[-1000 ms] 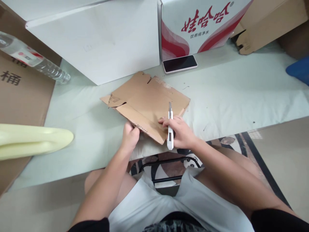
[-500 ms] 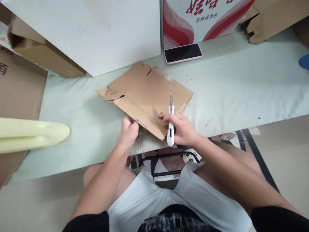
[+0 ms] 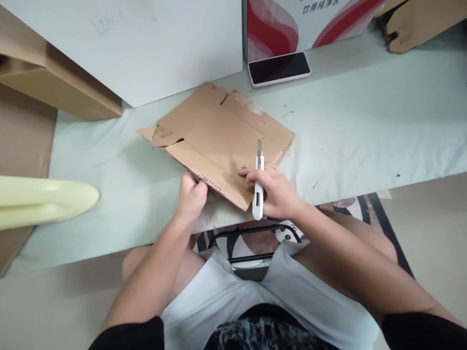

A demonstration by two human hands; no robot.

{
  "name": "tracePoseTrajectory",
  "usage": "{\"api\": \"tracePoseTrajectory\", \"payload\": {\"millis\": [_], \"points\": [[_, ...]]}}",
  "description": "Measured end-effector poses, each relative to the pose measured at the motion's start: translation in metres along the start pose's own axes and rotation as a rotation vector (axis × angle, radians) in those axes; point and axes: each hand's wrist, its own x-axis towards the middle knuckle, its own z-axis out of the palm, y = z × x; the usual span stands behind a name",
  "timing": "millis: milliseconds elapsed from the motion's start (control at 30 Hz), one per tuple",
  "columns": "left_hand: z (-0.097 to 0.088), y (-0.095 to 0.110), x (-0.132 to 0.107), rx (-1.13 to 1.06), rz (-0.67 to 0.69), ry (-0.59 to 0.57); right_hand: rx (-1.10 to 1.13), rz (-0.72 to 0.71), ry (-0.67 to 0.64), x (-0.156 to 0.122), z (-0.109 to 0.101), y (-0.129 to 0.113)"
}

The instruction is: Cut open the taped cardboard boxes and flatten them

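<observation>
A flattened brown cardboard box (image 3: 219, 136) lies on the pale green surface (image 3: 357, 126) in front of me. My left hand (image 3: 191, 194) is closed on its near edge, fingers curled around the cardboard. My right hand (image 3: 275, 192) is closed around a white utility knife (image 3: 258, 187). The knife's blade is extended and points away from me over the cardboard's right part. My right fingertips rest on the cardboard beside the knife.
A dark-screened phone (image 3: 279, 68) lies behind the cardboard. A large white box (image 3: 153, 43) and a red-and-white printed carton (image 3: 292, 24) stand at the back. Brown cardboard boxes (image 3: 54, 82) sit at left and back right. A pale yellow plastic object (image 3: 44, 199) lies at left.
The view has tilted downward, so everything has slid up in the frame; a plastic bottle at the far left is out of view. Both hands keep their hold.
</observation>
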Motion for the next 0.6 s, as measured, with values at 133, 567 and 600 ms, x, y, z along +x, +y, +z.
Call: {"api": "tracePoseTrajectory", "payload": {"millis": [133, 567, 600], "points": [[0.0005, 0.0011, 0.0004, -0.007, -0.008, -0.016, 0.007, 0.008, -0.004, 0.0007, 0.001, 0.001], [0.0019, 0.0091, -0.0017, -0.044, -0.072, -0.012, 0.022, 0.012, -0.016, 0.0011, 0.0024, 0.0028], [0.0018, 0.0086, -0.0015, -0.045, -0.069, -0.012, 0.023, 0.01, -0.013, 0.0011, 0.0024, 0.0028]]}}
